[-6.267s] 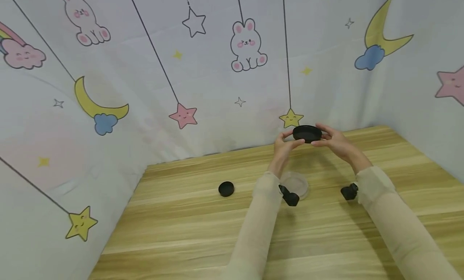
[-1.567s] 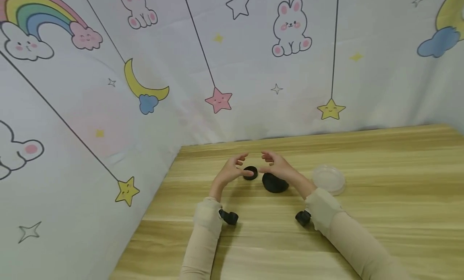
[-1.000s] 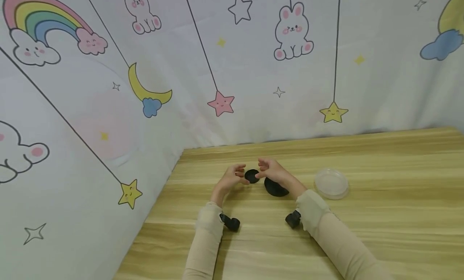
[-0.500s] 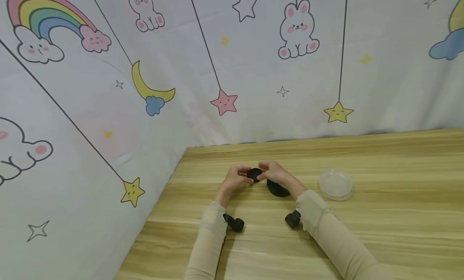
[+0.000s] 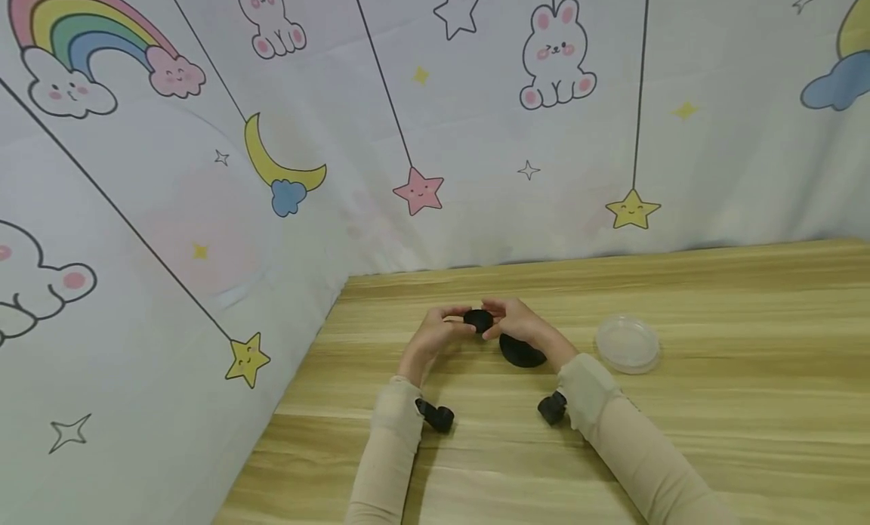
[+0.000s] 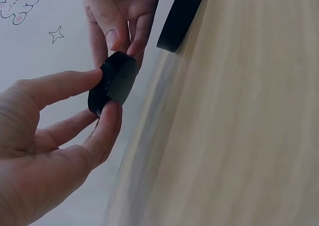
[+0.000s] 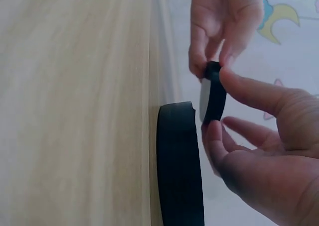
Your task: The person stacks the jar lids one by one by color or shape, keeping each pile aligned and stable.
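Note:
Both hands hold a small black round lid (image 5: 479, 321), shallow with a low rim, between fingertips and thumbs. My left hand (image 5: 438, 335) pinches its left side; my right hand (image 5: 519, 321) pinches the right side. In the left wrist view the small lid (image 6: 113, 81) is raised off the table and tilted, with left fingers (image 6: 79, 81) on its edge. The right wrist view shows the lid (image 7: 213, 94) edge-on between both hands. A larger black round lid (image 5: 522, 351) lies on the table just under my right wrist, partly hidden by that hand.
A clear round plastic dish (image 5: 628, 344) sits on the wood-grain table (image 5: 503, 464), right of the right forearm. A white printed cloth (image 5: 476, 223) hangs behind and along the left of the table. Small black cameras (image 5: 436, 417) are strapped at both wrists.
Earlier both hands held the larger lid up at the right; it now lies on the table. The hands moved left, closed on the small lid, and have just lifted it slightly.

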Demonstrator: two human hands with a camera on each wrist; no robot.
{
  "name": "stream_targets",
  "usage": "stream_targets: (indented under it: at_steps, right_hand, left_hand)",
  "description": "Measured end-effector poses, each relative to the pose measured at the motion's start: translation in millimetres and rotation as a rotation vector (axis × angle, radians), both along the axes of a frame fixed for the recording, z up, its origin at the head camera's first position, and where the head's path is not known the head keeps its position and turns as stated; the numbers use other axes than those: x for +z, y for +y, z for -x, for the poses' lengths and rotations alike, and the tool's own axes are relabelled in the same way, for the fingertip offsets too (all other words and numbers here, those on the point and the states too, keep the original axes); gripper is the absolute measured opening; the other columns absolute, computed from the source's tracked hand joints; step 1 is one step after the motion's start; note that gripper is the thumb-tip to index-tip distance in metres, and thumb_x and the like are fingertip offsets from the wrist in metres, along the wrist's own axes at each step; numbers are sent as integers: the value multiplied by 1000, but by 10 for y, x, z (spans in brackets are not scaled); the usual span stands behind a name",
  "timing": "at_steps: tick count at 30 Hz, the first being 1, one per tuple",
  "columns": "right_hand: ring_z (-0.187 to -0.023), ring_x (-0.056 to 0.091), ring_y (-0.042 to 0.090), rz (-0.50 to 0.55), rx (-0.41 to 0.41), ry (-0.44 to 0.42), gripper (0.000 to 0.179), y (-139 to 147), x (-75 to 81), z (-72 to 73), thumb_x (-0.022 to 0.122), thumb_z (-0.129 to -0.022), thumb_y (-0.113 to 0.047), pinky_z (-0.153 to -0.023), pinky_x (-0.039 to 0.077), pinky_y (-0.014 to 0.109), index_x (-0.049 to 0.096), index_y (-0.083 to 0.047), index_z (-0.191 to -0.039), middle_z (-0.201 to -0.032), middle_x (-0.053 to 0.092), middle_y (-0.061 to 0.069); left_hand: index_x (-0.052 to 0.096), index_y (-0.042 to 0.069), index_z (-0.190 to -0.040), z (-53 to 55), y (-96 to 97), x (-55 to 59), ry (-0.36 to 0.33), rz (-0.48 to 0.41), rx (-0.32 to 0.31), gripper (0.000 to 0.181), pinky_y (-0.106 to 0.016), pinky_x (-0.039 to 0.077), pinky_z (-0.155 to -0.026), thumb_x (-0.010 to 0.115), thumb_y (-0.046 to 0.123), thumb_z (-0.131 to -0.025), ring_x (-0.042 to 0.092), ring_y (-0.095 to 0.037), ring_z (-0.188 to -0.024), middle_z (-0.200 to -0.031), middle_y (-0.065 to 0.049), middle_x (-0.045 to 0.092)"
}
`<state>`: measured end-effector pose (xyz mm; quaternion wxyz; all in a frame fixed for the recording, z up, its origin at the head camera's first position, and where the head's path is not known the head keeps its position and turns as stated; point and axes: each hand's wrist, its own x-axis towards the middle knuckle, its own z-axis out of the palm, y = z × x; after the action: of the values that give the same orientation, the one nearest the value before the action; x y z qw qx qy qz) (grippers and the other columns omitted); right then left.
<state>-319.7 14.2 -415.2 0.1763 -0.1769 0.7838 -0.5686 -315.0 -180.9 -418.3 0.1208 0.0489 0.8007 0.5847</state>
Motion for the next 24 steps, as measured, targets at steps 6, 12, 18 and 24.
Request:
stream_targets:
  at_steps: [6,12,18,24]
  right_hand:
    - [-139,36,42,-18,-3,12,77,57,24,-9,70,-86,-2,-112,36,53,29,1,-151,-156,31,24]
    - [-134,42,40,-26,6,20,75,142,50,3,71,-86,-6,-110,38,53,33,-2,-151,-154,36,21]
    - [-127,49,40,-49,44,91,65,279,92,-29,72,-86,-8,-106,42,54,45,-4,-145,-146,47,21]
    - [-119,54,38,-118,57,122,66,428,77,-36,76,-83,-10,-99,48,49,48,0,-141,-139,52,23]
  left_hand:
    - [60,6,-133,9,45,38,40,-7,-33,50,-36,48,-101,72,6,-84,55,-30,-126,-142,-14,55]
    - [58,3,-134,8,115,71,44,-69,-62,50,-39,47,-104,69,2,-85,58,-32,-123,-142,-16,53]
    - [59,1,-132,-32,207,110,55,-88,-94,47,-41,47,-104,67,0,-86,59,-33,-122,-139,-17,55]
    - [59,0,-131,-77,337,88,78,-88,-150,46,-38,52,-97,67,-3,-86,64,-29,-113,-137,-18,56]
